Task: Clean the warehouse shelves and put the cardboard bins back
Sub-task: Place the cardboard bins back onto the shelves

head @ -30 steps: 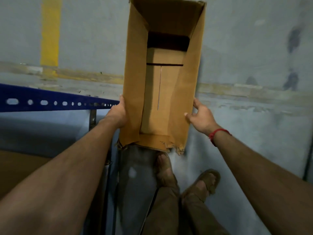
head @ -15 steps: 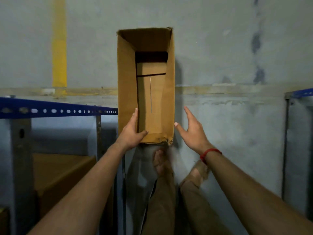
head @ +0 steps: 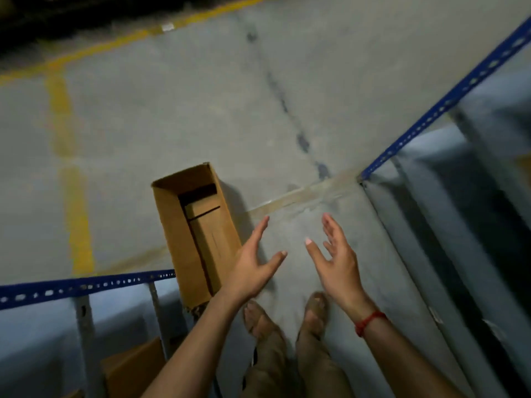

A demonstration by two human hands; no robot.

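Now that the cardboard bin (head: pixel 198 234) sits released on the floor (head: pixel 172 110), left hand (head: pixel 253 268) and right hand (head: pixel 336 265) spread empty. Cleaning the shelves (head: pixel 86 286) likely comes next.

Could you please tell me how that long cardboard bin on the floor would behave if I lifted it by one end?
The cardboard bin looks empty, so it is probably light. Its open top and thin walls suggest the sides may flex under a one-handed grip. The near bottom edge looks frayed, so it might tear further there.
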